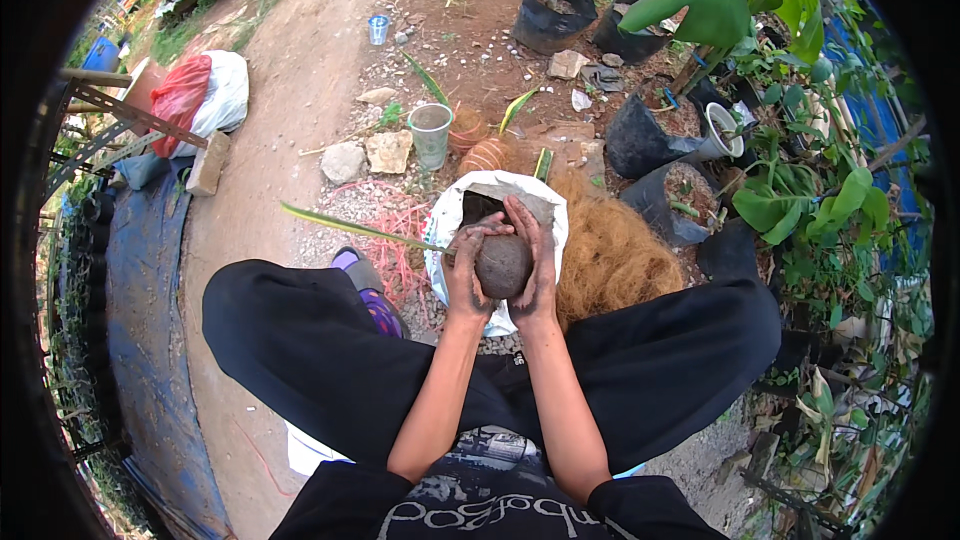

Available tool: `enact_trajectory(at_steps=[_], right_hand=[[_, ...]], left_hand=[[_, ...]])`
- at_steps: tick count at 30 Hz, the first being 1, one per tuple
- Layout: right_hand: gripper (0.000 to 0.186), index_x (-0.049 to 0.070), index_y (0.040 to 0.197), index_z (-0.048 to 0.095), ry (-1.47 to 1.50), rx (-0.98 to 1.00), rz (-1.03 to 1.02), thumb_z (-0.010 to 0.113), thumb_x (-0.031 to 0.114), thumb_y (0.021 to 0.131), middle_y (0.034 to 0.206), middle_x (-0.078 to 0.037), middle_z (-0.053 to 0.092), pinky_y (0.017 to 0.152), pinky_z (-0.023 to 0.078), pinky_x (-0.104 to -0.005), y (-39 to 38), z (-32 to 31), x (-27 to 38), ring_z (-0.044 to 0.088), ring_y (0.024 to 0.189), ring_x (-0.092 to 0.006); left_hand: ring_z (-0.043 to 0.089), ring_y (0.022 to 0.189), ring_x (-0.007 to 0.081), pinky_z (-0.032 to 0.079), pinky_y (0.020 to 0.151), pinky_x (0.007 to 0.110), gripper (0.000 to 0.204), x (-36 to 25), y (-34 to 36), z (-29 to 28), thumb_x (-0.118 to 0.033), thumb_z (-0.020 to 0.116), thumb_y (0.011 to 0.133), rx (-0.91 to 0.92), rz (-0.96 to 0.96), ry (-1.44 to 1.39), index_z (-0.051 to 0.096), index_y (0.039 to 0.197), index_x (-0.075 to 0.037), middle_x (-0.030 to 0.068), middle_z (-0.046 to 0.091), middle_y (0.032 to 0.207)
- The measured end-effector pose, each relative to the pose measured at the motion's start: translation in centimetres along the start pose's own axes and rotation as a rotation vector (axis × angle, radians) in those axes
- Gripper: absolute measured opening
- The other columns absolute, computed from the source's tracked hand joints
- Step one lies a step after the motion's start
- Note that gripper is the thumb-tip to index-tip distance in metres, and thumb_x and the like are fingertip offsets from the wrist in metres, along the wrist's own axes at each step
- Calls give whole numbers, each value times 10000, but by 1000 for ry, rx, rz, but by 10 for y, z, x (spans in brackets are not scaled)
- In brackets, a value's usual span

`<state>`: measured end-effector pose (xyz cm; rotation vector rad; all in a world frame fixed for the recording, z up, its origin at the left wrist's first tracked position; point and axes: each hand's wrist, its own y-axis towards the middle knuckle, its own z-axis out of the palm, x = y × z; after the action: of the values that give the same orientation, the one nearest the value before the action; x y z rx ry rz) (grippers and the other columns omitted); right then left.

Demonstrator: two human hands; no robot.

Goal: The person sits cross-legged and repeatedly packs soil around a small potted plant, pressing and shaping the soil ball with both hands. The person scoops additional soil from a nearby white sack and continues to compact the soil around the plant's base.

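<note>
Between my two hands is a dark, round ball of soil (503, 268). My left hand (465, 265) cups its left side and my right hand (541, 265) wraps its right side, fingers meeting toward the far side. Both are smeared with soil. A long green leaf with yellow edges (350, 225) juts leftward from beside my left hand; where it joins the ball is hidden. Below the hands stands a white sack (545, 198), its mouth rolled open and dark inside. Brown fibre (615, 258) lies heaped right of the sack, and tangled pink-red string (395, 240) lies left of it.
Beyond the sack are string-wrapped balls (487, 154) with leaves, a clear plastic cup (431, 135) and stones (388, 152). Black plant bags (655, 135) and leafy plants line the right. A red-and-white bundle (205, 95) and blue tarp (150, 270) lie left.
</note>
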<state>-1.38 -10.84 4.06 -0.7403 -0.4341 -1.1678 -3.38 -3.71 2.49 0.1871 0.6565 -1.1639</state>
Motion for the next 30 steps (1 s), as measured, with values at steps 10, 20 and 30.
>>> enact_trajectory(at_steps=[10, 20, 30], right_hand=[[342, 28, 1152, 651, -1034, 136, -750, 556, 115, 835, 1308, -179, 545, 1091, 294, -410, 6, -1, 2, 444, 1294, -290], [816, 10, 1405, 376, -689, 57, -318, 194, 653, 937, 1494, -104, 318, 1122, 214, -364, 12, 1, -2, 270, 1379, -243], [611, 60, 1393, 420, -334, 35, 50, 426, 485, 953, 1419, -101, 429, 1071, 327, -358, 13, 3, 8, 431, 1271, -222]], left_hand=[[624, 945, 220, 494, 868, 336, 310, -3, 15, -8, -315, 539, 921, -175, -370, -177, 613, 1014, -29, 108, 644, 1002], [644, 828, 223, 520, 783, 339, 155, 2, 12, -5, -149, 555, 903, -147, -145, -12, 603, 893, -1, 153, 666, 911], [608, 893, 171, 467, 856, 308, 93, 1, 10, -8, -66, 552, 901, 92, 56, 171, 593, 925, 14, 96, 630, 914]])
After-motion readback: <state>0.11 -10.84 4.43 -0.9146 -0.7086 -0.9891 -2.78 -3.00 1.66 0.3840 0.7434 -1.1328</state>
